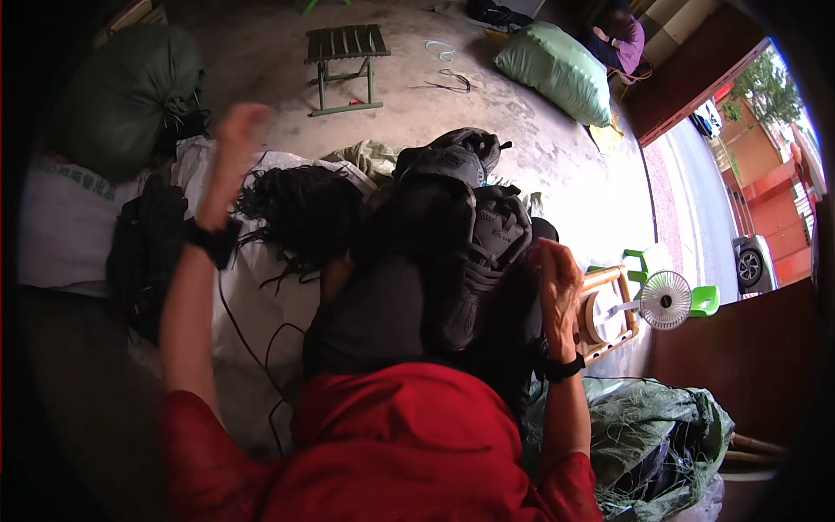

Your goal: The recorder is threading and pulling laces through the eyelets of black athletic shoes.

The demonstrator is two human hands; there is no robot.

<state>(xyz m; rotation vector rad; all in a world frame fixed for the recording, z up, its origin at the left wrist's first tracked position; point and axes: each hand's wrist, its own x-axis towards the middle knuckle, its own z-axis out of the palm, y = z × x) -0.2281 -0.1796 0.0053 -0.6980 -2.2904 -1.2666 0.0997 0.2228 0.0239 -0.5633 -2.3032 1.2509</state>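
Person in a red top is sitting low, lap covered by a heap of dark grey and black fabric pieces (452,261) that look like moulded shoe uppers, stacked on the knees so both hands can be reaching them without bending. The right hand (557,278) is clenching at the right edge of that heap, fingers curled in a fist against the dark fabric, seemingly pinching a thin strand or an edge of it; what exactly is inside the fist I cannot tell. The left hand (239,130) is lifting high on the far left, blurred with motion, fingers looking closed as if pulling something taut, but no thread is showing, so whether it is gripping anything I cannot tell. A black band is sitting on each wrist. Just beside the raised forearm a tangled bundle of black cords or laces (300,213) is lying on a white woven sack (261,304), kept near on the left, likely as supply. A small white desk fan (665,300) is standing at the right beside a pale wooden frame with a round spool shape (604,313), the fan facing the seat. A green slatted folding stool (345,56) is standing on the far concrete floor (522,148), a pale green stuffed sack (557,70) farther right, another seated person in purple (622,39) beyond it. A green netted bundle (652,435) is lying near right.
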